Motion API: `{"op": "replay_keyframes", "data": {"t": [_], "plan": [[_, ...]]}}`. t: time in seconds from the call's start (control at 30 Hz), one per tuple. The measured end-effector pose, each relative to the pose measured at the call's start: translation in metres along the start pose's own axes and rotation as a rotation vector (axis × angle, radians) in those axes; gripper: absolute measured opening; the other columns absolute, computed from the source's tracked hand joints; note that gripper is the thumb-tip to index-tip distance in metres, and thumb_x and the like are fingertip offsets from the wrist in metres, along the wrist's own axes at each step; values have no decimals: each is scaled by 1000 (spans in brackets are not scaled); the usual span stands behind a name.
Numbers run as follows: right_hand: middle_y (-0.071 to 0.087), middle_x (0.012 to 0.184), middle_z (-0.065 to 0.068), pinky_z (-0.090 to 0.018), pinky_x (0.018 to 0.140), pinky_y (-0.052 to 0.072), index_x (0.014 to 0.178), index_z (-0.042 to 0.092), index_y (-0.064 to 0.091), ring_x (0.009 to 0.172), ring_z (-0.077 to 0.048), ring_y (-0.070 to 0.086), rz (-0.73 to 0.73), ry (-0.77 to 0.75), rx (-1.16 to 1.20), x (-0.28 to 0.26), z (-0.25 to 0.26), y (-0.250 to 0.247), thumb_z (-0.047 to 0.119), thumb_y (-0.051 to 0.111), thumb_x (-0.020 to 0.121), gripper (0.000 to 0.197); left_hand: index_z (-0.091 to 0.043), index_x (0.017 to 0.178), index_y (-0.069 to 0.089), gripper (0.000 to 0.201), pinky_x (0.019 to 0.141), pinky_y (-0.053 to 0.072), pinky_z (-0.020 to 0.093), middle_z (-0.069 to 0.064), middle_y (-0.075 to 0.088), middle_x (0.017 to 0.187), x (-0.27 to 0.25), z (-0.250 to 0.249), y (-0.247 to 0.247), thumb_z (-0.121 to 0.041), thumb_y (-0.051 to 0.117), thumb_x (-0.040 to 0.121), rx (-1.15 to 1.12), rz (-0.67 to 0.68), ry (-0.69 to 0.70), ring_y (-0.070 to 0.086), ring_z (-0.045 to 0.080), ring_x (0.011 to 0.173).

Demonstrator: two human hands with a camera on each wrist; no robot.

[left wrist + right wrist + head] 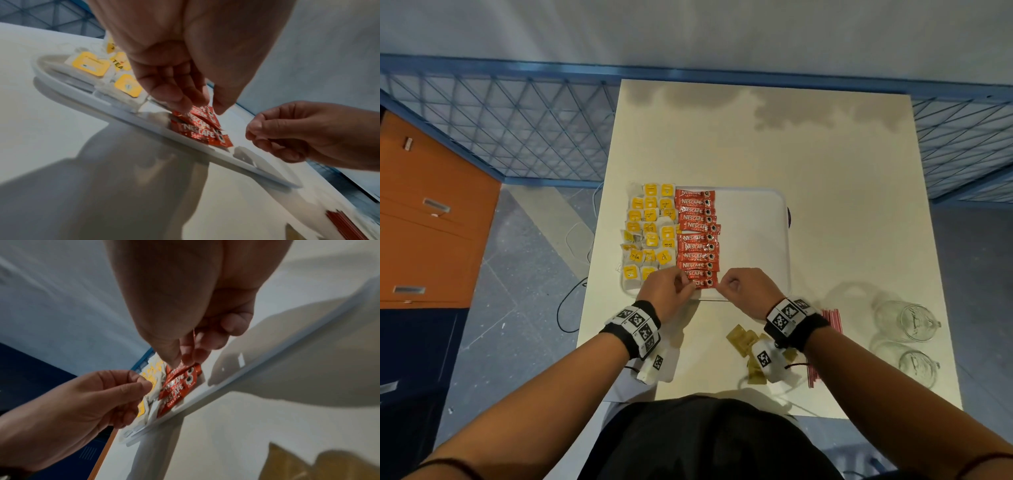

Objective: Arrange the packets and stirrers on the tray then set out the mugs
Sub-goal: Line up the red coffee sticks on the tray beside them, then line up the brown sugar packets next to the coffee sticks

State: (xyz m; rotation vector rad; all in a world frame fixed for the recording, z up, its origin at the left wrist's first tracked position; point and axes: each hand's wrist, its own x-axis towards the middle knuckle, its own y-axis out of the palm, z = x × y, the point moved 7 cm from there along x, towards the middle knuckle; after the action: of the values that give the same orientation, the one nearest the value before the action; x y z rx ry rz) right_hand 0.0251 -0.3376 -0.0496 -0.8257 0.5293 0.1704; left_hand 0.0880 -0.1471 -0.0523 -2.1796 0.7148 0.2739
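On the left of the white tray I see yellow tea bags, then a column of red coffee sachets. My left hand, fingers curled, pinches the left end of the nearest sachet; my right hand, its grip pinched too, nips the right end. Near me on the counter: brown packets, red stirrers, and far right, two glass mugs.
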Motion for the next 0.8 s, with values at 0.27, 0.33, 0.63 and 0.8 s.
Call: {"op": "replay_keyframes", "data": {"t": [0.27,0.33,0.63,0.8], "plan": [[62,118,9,-24,82,43,128,28,64,103,-10,62,88,-116,-243,-48,-32,-24,44,63,98,34,-28,98,65,23,77,52,30,-12,65,92,-30,-30,56,-45,68,82,187,312,148,61,12,83],[60,123,9,-23,81,42,131,27,63,106,-13,64,96,-103,-262,-59,-43,-26,45,63,97,39,-28,105,64,33,83,53,34,-8,63,100,-36,-38,69,-50,66,81,275,347,164,62,16,90],[48,137,3,-35,83,54,145,28,46,103,-23,64,165,-34,-450,-104,-83,-7,54,71,86,69,-34,135,47,68,96,49,39,-2,46,135,-59,-66,122,-55,73,77,461,416,322,48,21,119],[46,131,-1,-36,79,56,141,23,42,98,-22,62,160,-37,-499,-119,-96,11,58,77,78,80,-31,140,40,83,102,43,43,4,39,143,-71,-86,146,-60,76,71,575,414,430,38,26,127]]}}
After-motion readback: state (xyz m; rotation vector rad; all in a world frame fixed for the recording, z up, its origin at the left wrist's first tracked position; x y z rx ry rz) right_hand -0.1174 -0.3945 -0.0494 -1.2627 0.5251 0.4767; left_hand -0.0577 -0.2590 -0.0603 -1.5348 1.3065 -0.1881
